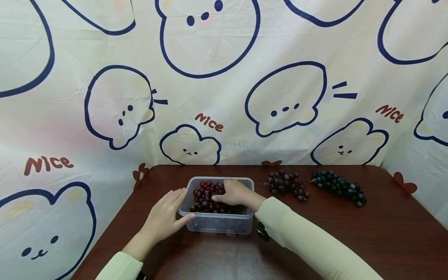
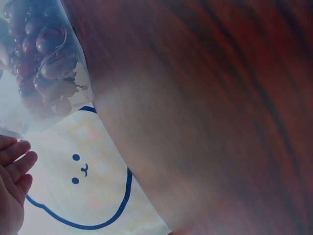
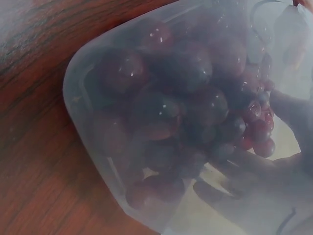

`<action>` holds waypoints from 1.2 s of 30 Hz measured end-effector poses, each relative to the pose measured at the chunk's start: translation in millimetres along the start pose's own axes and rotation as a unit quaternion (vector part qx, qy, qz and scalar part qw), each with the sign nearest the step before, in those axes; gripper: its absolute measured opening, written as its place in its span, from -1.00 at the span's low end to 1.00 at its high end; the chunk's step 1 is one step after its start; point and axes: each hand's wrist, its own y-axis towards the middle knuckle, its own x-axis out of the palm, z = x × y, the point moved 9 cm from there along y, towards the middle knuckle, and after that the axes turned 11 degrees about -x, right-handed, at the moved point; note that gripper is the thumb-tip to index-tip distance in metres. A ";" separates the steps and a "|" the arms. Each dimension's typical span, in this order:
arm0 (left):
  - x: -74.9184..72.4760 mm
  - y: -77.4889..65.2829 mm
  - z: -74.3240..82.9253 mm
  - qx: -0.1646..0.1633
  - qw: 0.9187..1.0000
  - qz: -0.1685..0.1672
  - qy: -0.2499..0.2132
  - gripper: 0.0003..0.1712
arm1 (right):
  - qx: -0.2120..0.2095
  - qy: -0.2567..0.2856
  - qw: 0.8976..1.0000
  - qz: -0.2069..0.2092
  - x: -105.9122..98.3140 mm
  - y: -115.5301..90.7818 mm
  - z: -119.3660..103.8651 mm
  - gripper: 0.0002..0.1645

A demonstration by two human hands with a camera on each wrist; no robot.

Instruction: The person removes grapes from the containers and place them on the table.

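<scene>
A clear plastic box stands on the table with a bunch of red grapes inside. My right hand reaches over the rim into the box, its thumb and fingers around part of the bunch. Through the cloudy plastic, the right wrist view shows its fingers among the grapes; some fingertips are hidden. Beside the box's left end, my left hand lies with fingers extended and thumb at the front left corner. The left wrist view shows only part of that hand, near the box.
Right of the box lies a dark red bunch of grapes. A blackish bunch of grapes lies further right. The brown table ends at a cartoon-printed cloth behind and at the sides.
</scene>
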 end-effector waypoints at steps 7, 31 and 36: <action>-0.4 -1.0 -0.1 0.001 1.000 0.003 0.002 -0.05 | 0.012 0.020 1.000 -0.001 2.1 0.6 -0.1 -0.04; -1.7 -0.9 1.0 -0.002 1.000 0.007 -0.004 -0.06 | 0.039 0.056 0.997 -0.041 13.0 9.1 8.4 -0.21; -0.4 0.2 0.2 -0.005 1.000 0.002 -0.004 -0.06 | 0.049 0.077 0.995 -0.045 13.3 10.3 9.1 -0.26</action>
